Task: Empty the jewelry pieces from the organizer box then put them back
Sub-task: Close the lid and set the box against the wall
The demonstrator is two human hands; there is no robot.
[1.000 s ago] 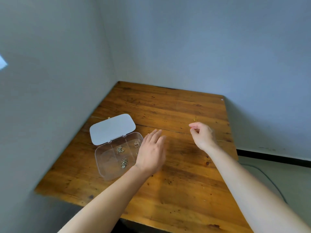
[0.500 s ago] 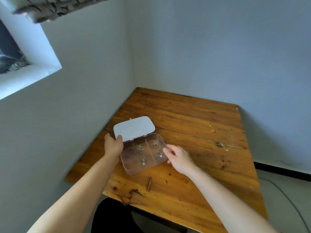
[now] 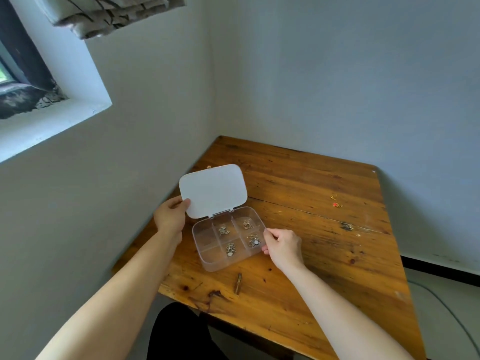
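Note:
A clear plastic organizer box point(image 3: 207, 257) lies open on the wooden table point(image 3: 324, 255), its white lid point(image 3: 212, 193) tilted up at the back. Several small jewelry pieces sit in separate compartments, among them one at the back middle point(image 3: 223, 230) and one at the front right point(image 3: 253, 241). My left hand point(image 3: 170, 216) holds the lid's left edge. My right hand point(image 3: 281, 245) grips the box's right wall with thumb and fingers. Two small gold and red jewelry pieces point(image 3: 335, 201) lie loose on the table far to the right.
The table stands in a corner, with walls at the left and the back. A small brown stick point(image 3: 237, 283) lies in front of the box. A tiny gold item point(image 3: 209, 166) lies behind the lid. A window point(image 3: 23, 81) is at the upper left.
My view has tilted up and drawn closer. My right hand left the loose pieces at the far right and came to the box's right wall. My left hand moved to the lid's left edge.

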